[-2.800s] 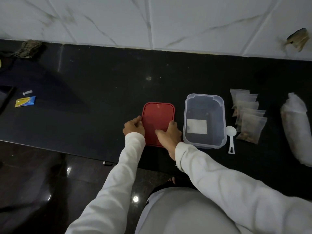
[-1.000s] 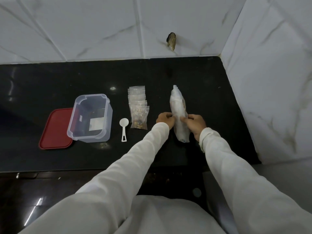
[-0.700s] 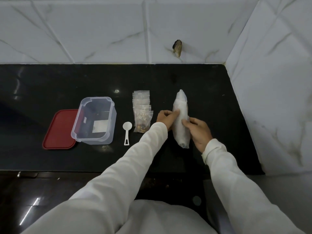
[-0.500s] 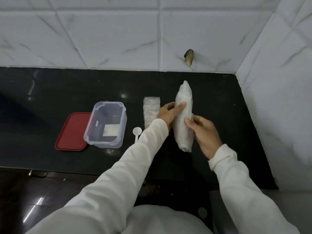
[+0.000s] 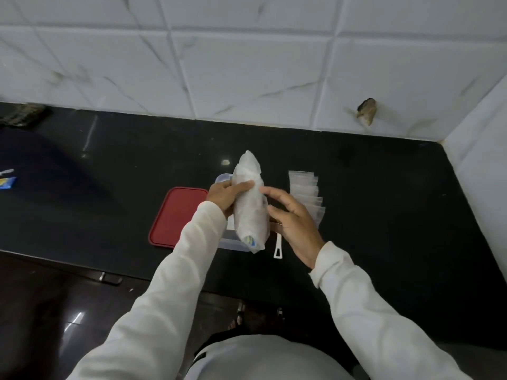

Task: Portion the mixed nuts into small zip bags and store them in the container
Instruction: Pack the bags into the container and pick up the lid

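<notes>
head | nut bag (image 5: pixel 251 212) is now hanging off the counter (image 5: pixel 384 215), over the container (image 5: pixel 231 242) — earlier lying right of the zip bags (image 5: pixel 304 185) | left hand (image 5: pixel 225 198) is gripping its upper half | right hand (image 5: pixel 293 226) is spreading open just beside it — holding nothing

Dim and soft, with glare spots on the counter (image 5: pixel 137 165), edges bowed.

Counter (image 5: pixel 384 220): glossy black; wall tiles (image 5: pixel 247 78): white with thin grey veining. Lid (image 5: pixel 178 215): red; spoon (image 5: pixel 279 241): white; zip bags (image 5: pixel 304 185): clear; package (image 5: pixel 251 212): translucent white, with a blue-and-yellow mark at its lower end. Sleeves (image 5: pixel 192 256): off-white; packet (image 5: pixel 5 183) at the left edge: blue and yellow.
</notes>
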Demonstrator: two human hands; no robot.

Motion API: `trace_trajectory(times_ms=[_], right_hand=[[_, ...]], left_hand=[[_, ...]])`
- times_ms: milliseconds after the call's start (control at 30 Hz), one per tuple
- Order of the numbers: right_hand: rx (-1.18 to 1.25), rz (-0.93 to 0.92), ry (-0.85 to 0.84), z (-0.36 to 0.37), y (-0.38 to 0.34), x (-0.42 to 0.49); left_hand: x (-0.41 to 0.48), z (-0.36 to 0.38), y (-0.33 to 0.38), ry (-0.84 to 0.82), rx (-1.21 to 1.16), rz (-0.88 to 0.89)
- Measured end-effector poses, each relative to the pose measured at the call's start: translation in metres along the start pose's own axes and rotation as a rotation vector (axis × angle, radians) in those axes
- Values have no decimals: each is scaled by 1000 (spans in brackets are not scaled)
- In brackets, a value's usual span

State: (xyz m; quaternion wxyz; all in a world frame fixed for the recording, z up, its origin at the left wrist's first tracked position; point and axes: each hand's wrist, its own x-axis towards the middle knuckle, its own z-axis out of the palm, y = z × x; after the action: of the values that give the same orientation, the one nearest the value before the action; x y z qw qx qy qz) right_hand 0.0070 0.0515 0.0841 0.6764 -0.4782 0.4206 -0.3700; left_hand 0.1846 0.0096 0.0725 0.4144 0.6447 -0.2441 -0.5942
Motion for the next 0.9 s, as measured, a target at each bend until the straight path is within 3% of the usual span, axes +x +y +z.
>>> trace_trajectory(times_ms=[100,400,733,833,900], right_hand=[[-51,35,-89,21,9,8],[-762,-87,-187,46,21,11],[-999,-112,-236,55,14,25],[-1072,-96,-262,53,18,39],[-1160,-28,-184,55,21,47]], left_hand=[[5,-33,-5,34,103,-50],[24,-39,-9,3,534,9],[26,-33,-6,-64,824,-27],[26,-35,-1,-113,824,-69],[30,-38,3,-115,753,-101]])
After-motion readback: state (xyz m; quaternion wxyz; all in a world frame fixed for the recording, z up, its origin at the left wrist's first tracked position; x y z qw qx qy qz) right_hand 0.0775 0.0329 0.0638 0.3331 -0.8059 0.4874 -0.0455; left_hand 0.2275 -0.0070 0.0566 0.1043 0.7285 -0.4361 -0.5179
